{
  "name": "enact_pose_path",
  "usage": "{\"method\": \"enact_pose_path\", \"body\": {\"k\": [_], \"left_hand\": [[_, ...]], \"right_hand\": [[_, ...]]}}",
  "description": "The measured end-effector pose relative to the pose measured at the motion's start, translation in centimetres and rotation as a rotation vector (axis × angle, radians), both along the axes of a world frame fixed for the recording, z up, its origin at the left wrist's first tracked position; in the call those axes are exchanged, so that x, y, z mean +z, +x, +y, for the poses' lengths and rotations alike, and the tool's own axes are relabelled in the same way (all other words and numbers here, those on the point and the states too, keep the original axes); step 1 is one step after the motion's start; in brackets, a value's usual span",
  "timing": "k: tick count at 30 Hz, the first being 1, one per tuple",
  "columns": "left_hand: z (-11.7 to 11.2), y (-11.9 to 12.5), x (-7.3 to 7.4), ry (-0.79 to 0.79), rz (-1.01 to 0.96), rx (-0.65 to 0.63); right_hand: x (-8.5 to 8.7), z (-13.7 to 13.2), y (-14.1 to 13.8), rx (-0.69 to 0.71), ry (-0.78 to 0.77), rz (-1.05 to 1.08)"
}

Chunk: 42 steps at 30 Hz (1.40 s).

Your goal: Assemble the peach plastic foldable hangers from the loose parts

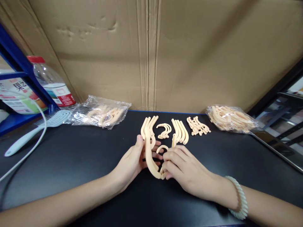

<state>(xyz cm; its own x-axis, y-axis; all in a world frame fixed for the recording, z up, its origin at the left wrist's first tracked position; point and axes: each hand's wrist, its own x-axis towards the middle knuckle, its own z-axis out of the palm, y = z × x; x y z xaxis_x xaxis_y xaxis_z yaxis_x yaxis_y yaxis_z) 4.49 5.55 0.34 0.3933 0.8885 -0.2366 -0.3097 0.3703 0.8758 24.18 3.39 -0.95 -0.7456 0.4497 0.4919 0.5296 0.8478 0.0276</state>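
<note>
A cream plastic folding clothes hanger [149, 154], made of curved arms joined near a hook, is held between my two hands above the black table. My left hand [131, 165] grips its long left arm, thumb in front and fingers behind. My right hand [181, 168] is closed on the hanger near the lower joint and covers much of the right arm. Just beyond my hands lie curved hanger arms [149, 124] in a left group, hanger hooks [167, 130], a second group of hanger arms [180, 130], and a pile of small connecting pieces [198, 126].
Clear bags of cream parts lie at the back left [104, 113] and back right [230, 118]. A pale blue hairbrush [55, 119], a white cable [35, 148] and a red-capped bottle [53, 85] are at left. A dark flat device [279, 149] lies right; cardboard [201, 56] stands behind.
</note>
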Motion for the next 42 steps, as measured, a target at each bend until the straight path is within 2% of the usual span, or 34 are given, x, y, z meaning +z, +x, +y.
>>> {"method": "enact_pose_path", "body": {"k": [4, 8, 11, 16, 22, 26, 33, 37, 39, 42], "left_hand": [[-0.2, -0.3, -0.2, 0.221, 0.133, -0.076], [-0.4, -0.3, 0.3, 0.390, 0.335, -0.142], [-0.2, -0.2, 0.4, 0.357, 0.325, -0.156], [0.0, -0.3, 0.2, 0.272, 0.301, -0.126], [-0.2, -0.3, 0.1, 0.285, 0.270, -0.031], [-0.1, -0.2, 0.1, 0.271, 0.276, -0.010], [-0.2, -0.2, 0.1, 0.229, 0.243, -0.033], [0.2, -0.5, 0.2, 0.118, 0.188, 0.060], [0.6, -0.6, 0.2, 0.078, 0.161, 0.103], [0.9, -0.8, 0.3, 0.090, 0.165, 0.072]], "right_hand": [[0.2, -0.1, 0.0, -0.049, 0.039, -0.032], [0.3, -0.3, -0.2, -0.056, 0.195, -0.095], [0.3, -0.4, -0.2, -0.048, 0.273, -0.136], [0.0, -0.6, 0.1, -0.098, 0.284, -0.118], [0.0, -0.1, 0.4, -0.298, 0.211, -0.084], [0.0, -0.1, 0.5, -0.357, 0.175, -0.049], [0.1, -0.6, 0.4, -0.296, 0.150, -0.031], [0.6, -0.6, 0.6, -0.226, 0.204, -0.030], [1.0, -0.1, 1.5, -0.187, 0.197, -0.005], [1.6, 1.4, 3.9, -0.176, 0.107, 0.036]]}}
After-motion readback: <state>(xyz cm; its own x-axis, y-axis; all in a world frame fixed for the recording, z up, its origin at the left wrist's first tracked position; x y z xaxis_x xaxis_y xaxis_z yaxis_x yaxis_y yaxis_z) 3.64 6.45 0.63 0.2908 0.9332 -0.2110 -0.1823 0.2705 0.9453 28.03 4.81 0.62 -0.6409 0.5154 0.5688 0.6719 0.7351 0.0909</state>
